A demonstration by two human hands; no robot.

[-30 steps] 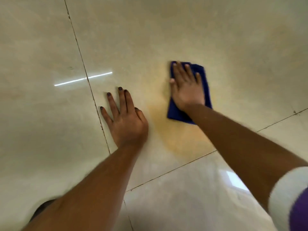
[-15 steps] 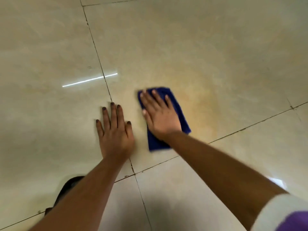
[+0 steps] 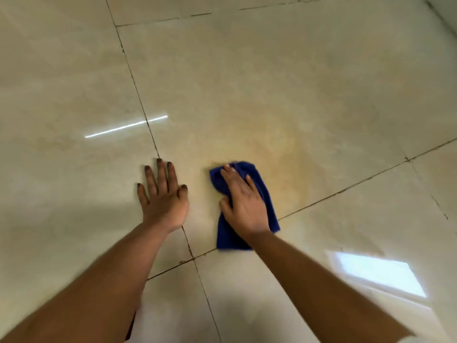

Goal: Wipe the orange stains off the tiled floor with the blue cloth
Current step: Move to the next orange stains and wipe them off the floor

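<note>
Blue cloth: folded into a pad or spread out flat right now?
Folded. The blue cloth shows as a narrow oblong under the right hand, bunched at its far end.

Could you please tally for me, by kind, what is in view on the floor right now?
Hands: 2, the left hand flat on the tiled floor, the right hand pressing the cloth
Blue cloth: 1
Orange stain patch: 1
Total: 4

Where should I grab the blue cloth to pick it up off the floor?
Probably the near end of the blue cloth, coming from above on your side. It lies flat and folded on the tiled floor, that end sticks out bare below the right hand, which covers the middle.
</note>
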